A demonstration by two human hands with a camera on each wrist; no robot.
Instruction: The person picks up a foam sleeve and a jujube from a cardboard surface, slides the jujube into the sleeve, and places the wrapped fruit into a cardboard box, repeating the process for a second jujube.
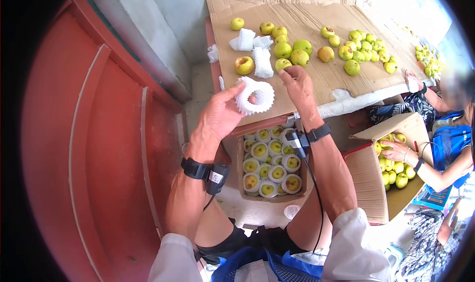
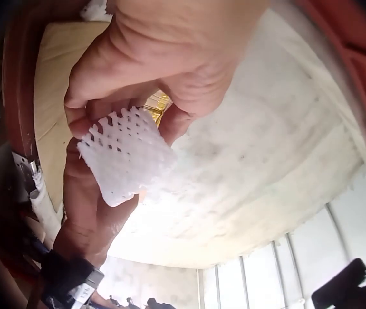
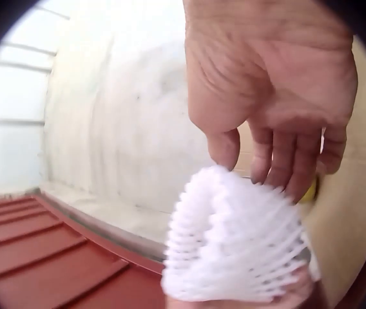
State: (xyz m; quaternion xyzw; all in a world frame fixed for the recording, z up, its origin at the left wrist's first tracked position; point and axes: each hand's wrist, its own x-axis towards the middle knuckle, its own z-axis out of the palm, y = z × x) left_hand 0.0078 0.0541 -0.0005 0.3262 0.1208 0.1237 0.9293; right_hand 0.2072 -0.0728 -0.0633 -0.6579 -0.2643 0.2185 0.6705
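My left hand [image 1: 220,111] grips a white foam fruit net [image 1: 268,96], spread into a ring, and a fingertip shows through its opening. In the left wrist view the mesh sleeve [image 2: 128,158] sits between thumb and fingers. Over the table's near edge, my right hand [image 1: 300,88] reaches forward with its fingertips right at a yellow-green apple [image 1: 282,64]. Seen from the right wrist, the fingers [image 3: 283,158] are loosely bent with the thumb apart, and the foam net [image 3: 241,241] covers part of the view below them.
More foam nets [image 1: 262,62] and several apples [image 1: 299,57] lie on the cardboard-covered table [image 1: 316,22]. Below it stands a box of net-wrapped apples [image 1: 268,175]. At right, another person's hand [image 1: 396,151] is in a carton [image 1: 368,183] of apples. A red door [image 1: 109,148] stands left.
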